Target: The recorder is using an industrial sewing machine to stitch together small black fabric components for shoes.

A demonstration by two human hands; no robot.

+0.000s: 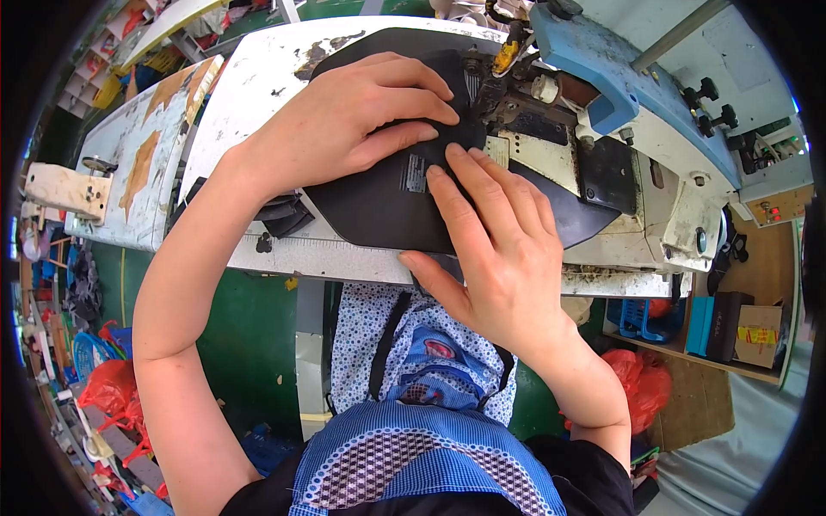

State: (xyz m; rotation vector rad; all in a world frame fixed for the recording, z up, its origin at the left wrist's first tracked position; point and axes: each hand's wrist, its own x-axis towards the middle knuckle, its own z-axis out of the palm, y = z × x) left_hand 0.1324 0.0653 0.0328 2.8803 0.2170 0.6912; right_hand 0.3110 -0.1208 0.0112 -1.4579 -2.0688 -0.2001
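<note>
A black, smooth flat panel with cut corners lies over the bed of a blue and white sewing machine. A small grey printed patch shows on its top. My left hand rests on the panel's far part, fingers bent and thumb apart from them, close to the machine's needle area. On the panel's right part my right hand lies with its fingers stretched out. Its thumb is spread out at the panel's near edge. The panel's right end reaches over the machine's black plate.
Folded black pieces lie under my left forearm on the worn white table. A ruler strip runs along its front edge. Another worn table stands at left. Red plastic bags and a shelf with boxes are at right.
</note>
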